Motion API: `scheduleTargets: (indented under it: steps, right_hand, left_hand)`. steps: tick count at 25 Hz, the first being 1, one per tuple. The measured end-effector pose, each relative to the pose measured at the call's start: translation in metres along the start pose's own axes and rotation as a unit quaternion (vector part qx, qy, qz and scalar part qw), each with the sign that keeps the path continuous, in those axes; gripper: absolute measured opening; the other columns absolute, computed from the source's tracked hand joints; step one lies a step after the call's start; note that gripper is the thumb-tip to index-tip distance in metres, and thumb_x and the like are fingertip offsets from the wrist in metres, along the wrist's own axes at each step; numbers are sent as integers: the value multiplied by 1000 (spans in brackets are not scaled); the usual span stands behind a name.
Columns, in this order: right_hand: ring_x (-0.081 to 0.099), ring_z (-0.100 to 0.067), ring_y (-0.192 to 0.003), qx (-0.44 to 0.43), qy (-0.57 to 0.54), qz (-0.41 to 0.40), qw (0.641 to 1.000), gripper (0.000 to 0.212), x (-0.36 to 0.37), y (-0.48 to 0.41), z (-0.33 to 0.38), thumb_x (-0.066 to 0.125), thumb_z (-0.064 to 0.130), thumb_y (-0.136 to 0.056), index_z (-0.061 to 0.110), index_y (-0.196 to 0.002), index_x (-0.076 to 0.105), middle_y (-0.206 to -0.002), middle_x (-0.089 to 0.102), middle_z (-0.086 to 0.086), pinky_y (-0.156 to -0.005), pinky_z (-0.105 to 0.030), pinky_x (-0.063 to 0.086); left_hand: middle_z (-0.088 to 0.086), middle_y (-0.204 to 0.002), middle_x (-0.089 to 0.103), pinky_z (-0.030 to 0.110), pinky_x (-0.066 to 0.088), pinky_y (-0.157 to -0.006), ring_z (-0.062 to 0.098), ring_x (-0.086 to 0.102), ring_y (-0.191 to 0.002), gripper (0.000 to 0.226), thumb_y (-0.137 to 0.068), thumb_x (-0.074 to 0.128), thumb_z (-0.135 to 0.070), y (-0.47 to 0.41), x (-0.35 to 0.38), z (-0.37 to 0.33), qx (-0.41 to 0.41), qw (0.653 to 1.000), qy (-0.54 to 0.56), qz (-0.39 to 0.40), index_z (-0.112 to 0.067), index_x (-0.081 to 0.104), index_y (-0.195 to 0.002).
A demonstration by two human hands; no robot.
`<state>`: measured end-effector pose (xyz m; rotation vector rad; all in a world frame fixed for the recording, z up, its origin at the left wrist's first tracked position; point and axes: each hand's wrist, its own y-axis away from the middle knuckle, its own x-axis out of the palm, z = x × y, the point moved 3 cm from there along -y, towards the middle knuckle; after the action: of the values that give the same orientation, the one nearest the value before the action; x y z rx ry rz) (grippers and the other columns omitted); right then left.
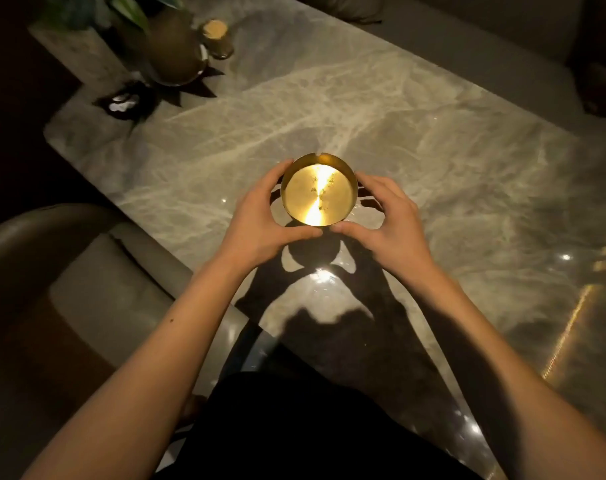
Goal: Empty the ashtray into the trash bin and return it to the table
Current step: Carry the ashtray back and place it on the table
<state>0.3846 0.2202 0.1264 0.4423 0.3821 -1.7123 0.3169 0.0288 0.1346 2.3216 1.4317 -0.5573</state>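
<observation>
A round brass ashtray (318, 192) with a notched rim is held above the grey marble table (433, 133), its shadow falling on the stone nearer to me. Its shiny inside shows only a few small specks. My left hand (260, 223) cups its left side, thumb under the near edge. On the ashtray's right side my right hand (388, 223) is wrapped, its thumb meeting the left one. No trash bin is in view.
A vase with green leaves (171, 46), a small cork-topped jar (217, 38) and a dark star-shaped dish (124, 102) stand at the table's far left. An upholstered chair (52, 271) sits at the near left. Sofa cushions lie beyond the table.
</observation>
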Motion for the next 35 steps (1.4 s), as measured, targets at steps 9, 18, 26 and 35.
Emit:
scheduleTargets:
  steps: [9,18,26,35]
  right_hand:
    - [56,-9,-108,-39,1,74,997,80,163,-113,62,85,32,-68,17,-138,48,-127,54,1,-91,-12,41]
    - [55,-14,-111,-33,28,180,983,80,312,-196,83,83,28,-71,15,-140,45,-128,51,-2,-99,-27,47]
    - [58,-17,-111,-36,91,239,966,80,403,-274,97,83,25,-70,8,-139,46,-130,55,-10,-98,-29,49]
    - [53,-14,-120,40,73,262,961,75,450,-318,98,76,10,-78,8,-143,38,-137,54,-8,-99,-21,39]
  left_hand:
    - [-5,-141,51,20,39,-106,7,47,-128,99,-57,93,-29,-41,-153,113,-24,998,-6,-53,-21,42,-142]
    - [6,-142,42,6,42,-97,10,47,-122,101,-55,94,-19,-61,-247,235,-110,986,14,-125,-17,43,-141]
    - [10,-136,48,31,48,-100,22,53,-121,100,-53,94,-21,-94,-291,312,-161,964,19,-210,-12,45,-140]
    - [10,-137,51,44,46,-106,25,51,-126,102,-51,93,-22,-134,-310,359,-166,953,22,-251,-9,45,-140]
